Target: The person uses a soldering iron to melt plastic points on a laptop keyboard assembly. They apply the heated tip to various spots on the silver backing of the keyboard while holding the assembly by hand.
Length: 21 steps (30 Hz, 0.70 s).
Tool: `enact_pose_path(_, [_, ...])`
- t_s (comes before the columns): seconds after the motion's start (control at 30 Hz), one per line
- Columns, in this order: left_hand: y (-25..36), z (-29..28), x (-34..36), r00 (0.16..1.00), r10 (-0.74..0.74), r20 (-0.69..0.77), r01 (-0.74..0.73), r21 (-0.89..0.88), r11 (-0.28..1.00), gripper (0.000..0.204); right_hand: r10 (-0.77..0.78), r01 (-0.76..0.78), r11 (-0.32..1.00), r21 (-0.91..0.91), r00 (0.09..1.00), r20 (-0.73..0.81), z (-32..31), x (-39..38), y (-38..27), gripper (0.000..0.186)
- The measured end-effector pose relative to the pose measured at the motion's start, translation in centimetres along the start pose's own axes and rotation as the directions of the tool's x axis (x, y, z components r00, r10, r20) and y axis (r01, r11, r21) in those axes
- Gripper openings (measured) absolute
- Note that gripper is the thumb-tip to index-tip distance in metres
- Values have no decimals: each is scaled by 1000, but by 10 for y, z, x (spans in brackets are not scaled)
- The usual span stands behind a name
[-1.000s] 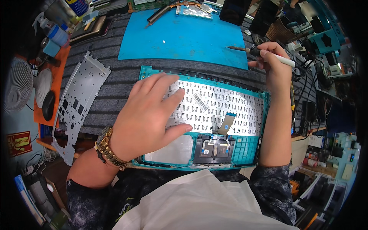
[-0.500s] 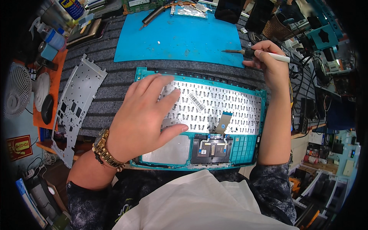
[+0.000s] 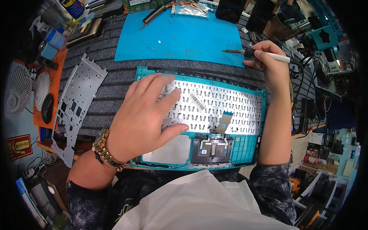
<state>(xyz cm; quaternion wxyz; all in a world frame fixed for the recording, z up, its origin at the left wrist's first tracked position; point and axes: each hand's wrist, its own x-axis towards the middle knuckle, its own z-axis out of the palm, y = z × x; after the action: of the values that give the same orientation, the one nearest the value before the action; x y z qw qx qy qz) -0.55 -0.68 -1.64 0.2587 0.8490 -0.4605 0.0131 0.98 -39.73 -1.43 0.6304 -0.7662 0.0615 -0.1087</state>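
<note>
In front of me lies a teal laptop palm-rest case (image 3: 241, 150), inner side up. A silvery keyboard backplate (image 3: 245, 111) fills its upper part, with a barcode sticker and a flat ribbon cable (image 3: 224, 122). Below that sits a black touchpad module (image 3: 211, 148). My left hand (image 3: 147, 109) rests over the left end of the backplate, fingers stretched and holding nothing. Over the mat's right end, my right hand (image 3: 268, 61) grips a soldering iron (image 3: 279, 57) like a pen. Its metal tip points left, apart from the case.
A blue work mat (image 3: 176, 38) lies beyond the case, with a hot tool or cutter-like orange-and-black hand tool (image 3: 153, 17) on it. At the left leans a perforated metal plate (image 3: 78, 92). A white fan (image 3: 17, 90) and a spray bottle (image 3: 53, 38) stand farther left. Black cables (image 3: 306, 73) hang at the right.
</note>
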Motion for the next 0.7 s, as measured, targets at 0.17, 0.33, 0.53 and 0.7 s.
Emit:
enact_pose_path(0.17, [0, 0, 0, 1000, -1, 1, 1, -1, 1000, 68, 0, 0, 1000, 22, 1000, -4, 0, 0, -1, 12])
enact_pose_path(0.33, [1, -3, -2, 999, -43, -8, 43, -13, 999, 67, -17, 16, 995, 102, 1000, 18, 5, -3, -7, 13])
enact_pose_path(0.53, [3, -5, -6, 999, -37, -15, 37, -2, 999, 71, -195, 143, 966, 216, 951, 242, 32, -16, -7, 19])
enact_pose_path(0.7, [2, -5, -9, 999, -50, -18, 50, -6, 999, 71, -126, 108, 992, 68, 924, 362, 53, -27, -1, 23])
